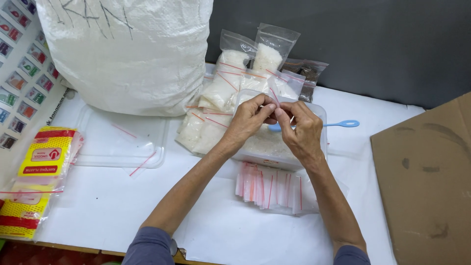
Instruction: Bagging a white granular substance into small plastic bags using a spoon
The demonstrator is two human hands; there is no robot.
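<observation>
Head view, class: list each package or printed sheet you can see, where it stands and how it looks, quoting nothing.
Yellow-and-red packs: table's left edge, flat, stacked.
Woven sack: top left, big, white.
Filled zip bags: centre back, clear, white grains.
Empty zip bags: below the tub, red-striped.
Printed sheet: far left, small coloured pictures.

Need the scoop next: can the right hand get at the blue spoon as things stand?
Probably yes. The blue spoon lies across the tub just beside the right hand, handle bare; but both hands, the left hand too, pinch a small bag.
</observation>
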